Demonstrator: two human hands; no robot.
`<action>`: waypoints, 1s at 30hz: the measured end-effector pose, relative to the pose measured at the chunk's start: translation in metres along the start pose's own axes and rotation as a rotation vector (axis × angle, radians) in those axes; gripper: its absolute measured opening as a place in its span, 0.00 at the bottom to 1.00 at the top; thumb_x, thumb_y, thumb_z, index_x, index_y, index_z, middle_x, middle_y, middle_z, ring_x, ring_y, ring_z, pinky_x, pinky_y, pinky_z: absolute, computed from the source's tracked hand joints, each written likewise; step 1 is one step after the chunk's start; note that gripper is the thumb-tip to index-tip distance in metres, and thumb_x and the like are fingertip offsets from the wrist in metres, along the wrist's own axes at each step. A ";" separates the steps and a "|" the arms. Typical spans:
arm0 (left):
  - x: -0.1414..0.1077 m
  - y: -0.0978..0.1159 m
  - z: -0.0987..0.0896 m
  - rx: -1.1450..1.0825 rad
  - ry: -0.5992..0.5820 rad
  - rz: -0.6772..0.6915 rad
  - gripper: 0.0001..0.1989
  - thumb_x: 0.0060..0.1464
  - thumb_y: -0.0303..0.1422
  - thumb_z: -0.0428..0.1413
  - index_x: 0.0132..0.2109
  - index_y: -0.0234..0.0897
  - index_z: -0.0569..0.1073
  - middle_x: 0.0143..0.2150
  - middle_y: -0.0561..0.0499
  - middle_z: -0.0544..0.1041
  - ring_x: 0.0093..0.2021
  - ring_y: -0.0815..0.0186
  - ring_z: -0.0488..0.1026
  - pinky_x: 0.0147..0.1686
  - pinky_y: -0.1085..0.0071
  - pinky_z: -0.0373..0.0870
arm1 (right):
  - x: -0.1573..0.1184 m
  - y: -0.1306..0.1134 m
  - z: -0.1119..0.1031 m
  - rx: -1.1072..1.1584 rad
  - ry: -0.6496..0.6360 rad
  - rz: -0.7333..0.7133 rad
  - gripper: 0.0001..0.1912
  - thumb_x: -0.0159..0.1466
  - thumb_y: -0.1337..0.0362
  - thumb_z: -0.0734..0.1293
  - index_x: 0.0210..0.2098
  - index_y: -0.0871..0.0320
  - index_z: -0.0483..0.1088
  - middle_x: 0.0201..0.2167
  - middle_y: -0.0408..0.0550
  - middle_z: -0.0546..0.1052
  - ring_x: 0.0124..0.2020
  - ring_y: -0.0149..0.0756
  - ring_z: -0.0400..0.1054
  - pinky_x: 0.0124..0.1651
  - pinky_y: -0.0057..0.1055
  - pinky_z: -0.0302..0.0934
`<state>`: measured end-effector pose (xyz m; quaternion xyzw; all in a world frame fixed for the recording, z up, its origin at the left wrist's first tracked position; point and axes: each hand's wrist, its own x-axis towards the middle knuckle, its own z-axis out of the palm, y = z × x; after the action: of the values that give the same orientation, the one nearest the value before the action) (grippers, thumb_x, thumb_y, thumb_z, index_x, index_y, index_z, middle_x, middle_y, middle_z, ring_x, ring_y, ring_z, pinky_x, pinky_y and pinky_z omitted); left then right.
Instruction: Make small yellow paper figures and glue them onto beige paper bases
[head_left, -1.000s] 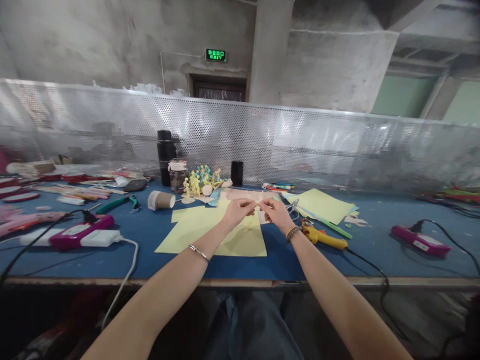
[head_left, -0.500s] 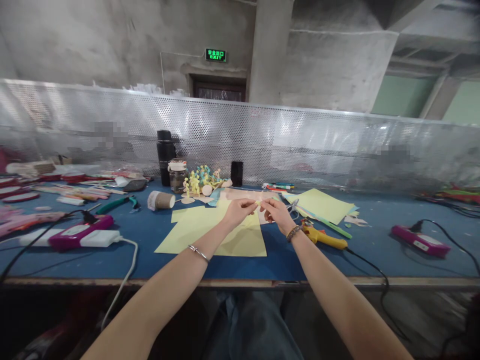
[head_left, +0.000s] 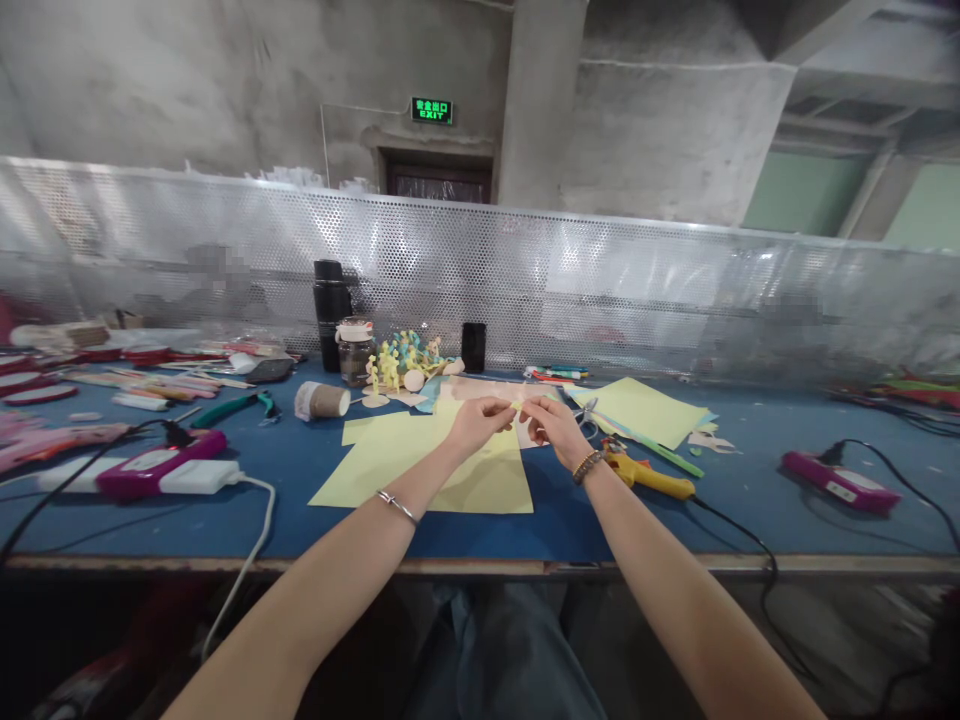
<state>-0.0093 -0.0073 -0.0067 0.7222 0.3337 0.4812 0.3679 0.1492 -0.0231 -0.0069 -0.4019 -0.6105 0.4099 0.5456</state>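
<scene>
Over the yellow paper sheets (head_left: pixel 390 475), my left hand (head_left: pixel 481 424) and my right hand (head_left: pixel 551 422) meet with fingertips almost touching. Both are closed in a pinch on a small yellow paper piece (head_left: pixel 517 406), mostly covered by the fingers, so its shape is unclear. Just right of my right hand lie scissors (head_left: pixel 589 412), partly hidden, and a yellow glue gun (head_left: pixel 654 479) with its cord trailing off the table. Behind my left hand stands a cluster of small yellow and blue paper shapes (head_left: pixel 390 368).
Further yellow sheets (head_left: pixel 649 408) lie at right, with a green cutter-like strip (head_left: pixel 679 459). A paper cup (head_left: pixel 324 401) lies on its side near green-handled pliers (head_left: pixel 225 410). Purple power strips (head_left: pixel 840 482) with cords sit at both sides. A black flask (head_left: pixel 330 310) stands before the perforated metal screen (head_left: pixel 637 290).
</scene>
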 end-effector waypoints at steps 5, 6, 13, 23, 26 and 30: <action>-0.001 0.005 0.001 -0.067 0.025 -0.065 0.15 0.45 0.42 0.58 0.32 0.32 0.75 0.25 0.50 0.74 0.26 0.70 0.70 0.29 0.74 0.68 | 0.000 0.000 0.000 -0.019 -0.013 -0.003 0.15 0.53 0.53 0.65 0.25 0.60 0.65 0.24 0.42 0.70 0.16 0.21 0.59 0.15 0.19 0.50; -0.001 0.005 0.002 -0.077 0.029 -0.067 0.15 0.46 0.42 0.57 0.32 0.32 0.75 0.25 0.50 0.74 0.26 0.70 0.70 0.29 0.74 0.69 | 0.001 0.001 0.000 -0.028 -0.015 -0.005 0.15 0.54 0.53 0.65 0.26 0.60 0.65 0.25 0.42 0.70 0.16 0.21 0.59 0.14 0.19 0.51; 0.000 0.003 0.001 -0.098 0.033 -0.067 0.14 0.48 0.40 0.56 0.34 0.33 0.76 0.26 0.50 0.75 0.27 0.71 0.71 0.30 0.74 0.70 | 0.002 0.004 0.000 -0.066 -0.027 -0.026 0.14 0.55 0.54 0.64 0.27 0.60 0.65 0.26 0.43 0.71 0.16 0.21 0.60 0.14 0.19 0.51; -0.001 0.008 0.001 -0.118 0.094 -0.101 0.13 0.45 0.39 0.59 0.33 0.32 0.76 0.24 0.51 0.74 0.24 0.72 0.70 0.28 0.74 0.69 | 0.002 0.002 0.001 -0.124 -0.029 -0.057 0.14 0.55 0.54 0.64 0.28 0.60 0.65 0.26 0.43 0.71 0.15 0.21 0.60 0.14 0.20 0.51; -0.001 0.008 0.000 -0.122 0.093 -0.091 0.13 0.45 0.39 0.59 0.33 0.32 0.76 0.24 0.51 0.74 0.24 0.72 0.70 0.27 0.75 0.69 | 0.001 0.002 0.001 -0.137 -0.032 -0.068 0.15 0.54 0.53 0.64 0.29 0.60 0.65 0.25 0.42 0.71 0.14 0.22 0.60 0.13 0.20 0.50; 0.000 0.006 0.001 -0.137 0.073 -0.084 0.13 0.46 0.40 0.58 0.32 0.32 0.75 0.25 0.50 0.75 0.26 0.71 0.71 0.29 0.74 0.70 | 0.000 0.000 0.002 -0.209 -0.033 -0.081 0.15 0.53 0.53 0.66 0.26 0.60 0.66 0.19 0.40 0.68 0.13 0.23 0.58 0.13 0.21 0.50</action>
<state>-0.0081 -0.0106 -0.0023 0.6629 0.3432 0.5131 0.4237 0.1475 -0.0230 -0.0075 -0.4248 -0.6747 0.3280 0.5067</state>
